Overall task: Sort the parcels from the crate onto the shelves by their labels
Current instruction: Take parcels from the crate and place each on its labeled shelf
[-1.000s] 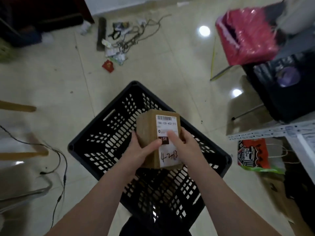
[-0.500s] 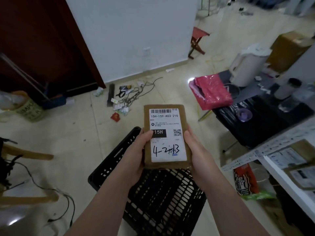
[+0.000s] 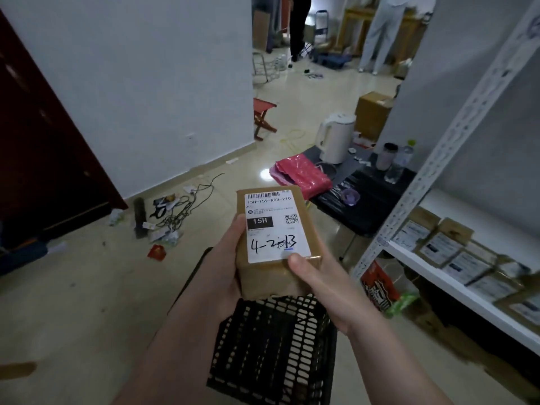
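Two hands held one parcel (image 3: 274, 229): the left hand (image 3: 225, 267) gripped its left edge, and the right hand (image 3: 318, 282) cupped its near right corner, thumb by the label (image 3: 271, 226). Since a second before, the parcel had risen out of the crate (image 3: 274, 346), which lay just below the hands. The view had also swung toward the shelf (image 3: 432, 168), right of the right hand. With the label read, shelving looked to be next.
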Motion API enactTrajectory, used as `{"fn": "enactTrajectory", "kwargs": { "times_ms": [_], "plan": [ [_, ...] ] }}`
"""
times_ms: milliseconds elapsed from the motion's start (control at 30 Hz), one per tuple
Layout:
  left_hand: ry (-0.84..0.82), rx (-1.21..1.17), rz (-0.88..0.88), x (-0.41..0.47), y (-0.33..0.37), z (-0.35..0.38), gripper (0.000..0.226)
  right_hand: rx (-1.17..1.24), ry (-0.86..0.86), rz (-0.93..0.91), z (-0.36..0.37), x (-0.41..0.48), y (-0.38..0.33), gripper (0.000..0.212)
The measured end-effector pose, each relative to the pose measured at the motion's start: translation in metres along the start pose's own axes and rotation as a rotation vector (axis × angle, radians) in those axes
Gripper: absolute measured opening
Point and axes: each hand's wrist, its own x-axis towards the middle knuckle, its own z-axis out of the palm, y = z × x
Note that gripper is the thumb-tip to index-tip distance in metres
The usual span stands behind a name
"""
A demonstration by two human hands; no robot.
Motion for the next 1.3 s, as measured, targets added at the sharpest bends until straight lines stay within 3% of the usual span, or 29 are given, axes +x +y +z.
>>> {"fn": "enactTrajectory", "kwargs": {
  "times_ms": [167, 300, 433, 633, 767, 900, 1067, 1300],
  "plan": [
    [-0.121, 0.001, 0.018, -0.024, -0.013, 0.017, 0.035, 0.002, 0.158, -0.064, 0.002, -0.048, 0.001, 0.125],
    [-0.327, 0.088, 0.034, -0.033, -0.026, 0.061, 0.03, -0.044, 0.364, -0.102, -0.028, -0.094, -0.005, 0.117],
    [-0.504, 0.09, -0.055, -0.041, -0.045, 0.117, 0.044, -0.005, 0.561, -0.114, -0.066, -0.15, -0.005, 0.121],
    [-0.674, 0.16, -0.096, -0.068, -0.089, 0.214, 0.04, 0.085, 0.823, -0.128, -0.12, -0.244, 0.005, 0.117],
    [-0.796, 0.182, -0.122, -0.106, -0.131, 0.294, 0.054, 0.129, 0.974, -0.149, -0.162, -0.327, 0.016, 0.101],
    [-0.906, 0.208, -0.146, -0.153, -0.181, 0.377, 0.062, 0.163, 1.064, -0.157, -0.208, -0.424, 0.027, 0.096],
    [-1.009, 0.237, -0.115, -0.216, -0.236, 0.47, 0.056, 0.173, 1.091, -0.15, -0.26, -0.537, 0.033, 0.09],
    [-1.11, 0.281, -0.042, -0.274, -0.276, 0.576, 0.038, 0.177, 1.159, -0.175, -0.332, -0.639, 0.018, 0.056]
  ]
}}
